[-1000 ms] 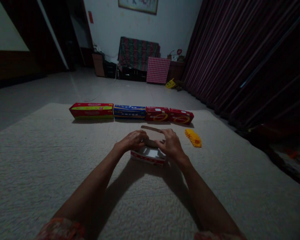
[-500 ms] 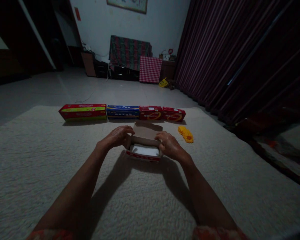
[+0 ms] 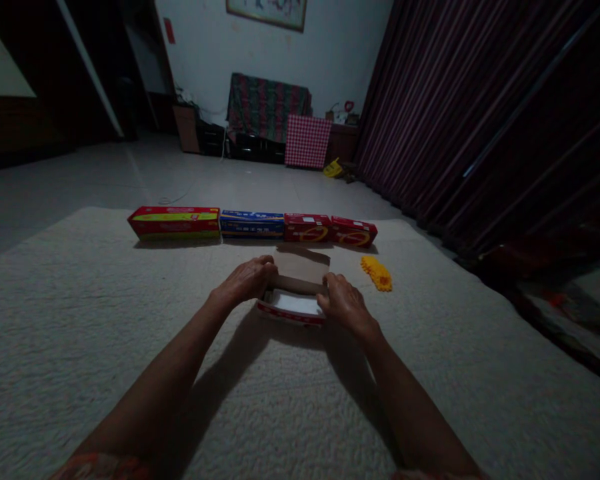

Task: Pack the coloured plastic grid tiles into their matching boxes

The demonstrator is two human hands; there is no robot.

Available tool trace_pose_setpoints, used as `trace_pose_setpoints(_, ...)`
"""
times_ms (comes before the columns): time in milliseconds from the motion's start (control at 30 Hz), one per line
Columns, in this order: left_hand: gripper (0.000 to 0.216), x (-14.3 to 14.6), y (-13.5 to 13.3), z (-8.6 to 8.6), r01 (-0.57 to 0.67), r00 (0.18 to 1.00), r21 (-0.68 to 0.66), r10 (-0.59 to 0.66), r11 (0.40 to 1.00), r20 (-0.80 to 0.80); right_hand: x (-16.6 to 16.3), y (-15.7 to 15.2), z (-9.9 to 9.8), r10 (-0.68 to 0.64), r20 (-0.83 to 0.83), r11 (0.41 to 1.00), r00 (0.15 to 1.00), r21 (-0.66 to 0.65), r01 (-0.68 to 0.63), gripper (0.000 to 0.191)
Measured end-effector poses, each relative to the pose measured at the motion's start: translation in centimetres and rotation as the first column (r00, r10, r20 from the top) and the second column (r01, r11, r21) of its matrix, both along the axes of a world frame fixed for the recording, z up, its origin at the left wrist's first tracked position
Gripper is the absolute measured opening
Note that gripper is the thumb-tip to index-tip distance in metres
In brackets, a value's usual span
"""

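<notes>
A small red cardboard box rests on the pale quilted mat, its brown-lined lid flap raised at the back. Something flat and white lies inside; its kind cannot be made out. My left hand grips the box's back left corner, fingers curled at the side flap. On the opposite end, my right hand is closed over the right side, its thumb reaching inside the rim. The fingers partly hide both ends of the box.
Behind the box stand a long red-and-green box, a blue box and two red boxes in a row. A yellow knitted-looking item lies to the right on the quilted mat. A dark curtain hangs at right.
My right thumb has moved further over the box's right side and inward. The left hand keeps its hold at the back left corner. The whole view has shifted slightly.
</notes>
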State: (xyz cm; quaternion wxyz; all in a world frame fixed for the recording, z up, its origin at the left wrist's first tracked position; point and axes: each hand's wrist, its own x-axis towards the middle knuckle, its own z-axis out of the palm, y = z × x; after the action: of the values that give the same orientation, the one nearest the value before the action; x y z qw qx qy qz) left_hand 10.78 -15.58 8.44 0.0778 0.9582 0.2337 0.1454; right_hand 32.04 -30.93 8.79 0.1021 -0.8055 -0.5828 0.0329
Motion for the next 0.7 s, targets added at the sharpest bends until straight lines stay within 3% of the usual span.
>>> trace_pose_setpoints(300,0.026,0.9,1.8,-2.0,0.008,0.997,0.006,-0.009,1.000,0.077,1.8,2.1,-1.8,-0.011,-0.084,0.993,0.996,0.116,0.020,0.042)
trace_pose_setpoints(567,0.030,2.5,4.6,-2.7,-0.118,0.986,-0.043,0.122,0.992,0.110,3.9,5.9,-4.0,-0.015,-0.194,0.936,0.981,0.342,0.082,0.039)
trace_pose_setpoints(700,0.032,3.4,5.6,-2.9,-0.149,0.982,-0.067,0.156,0.987,0.110,4.9,7.1,-5.1,-0.008,-0.264,0.915,0.965,0.388,0.113,0.033)
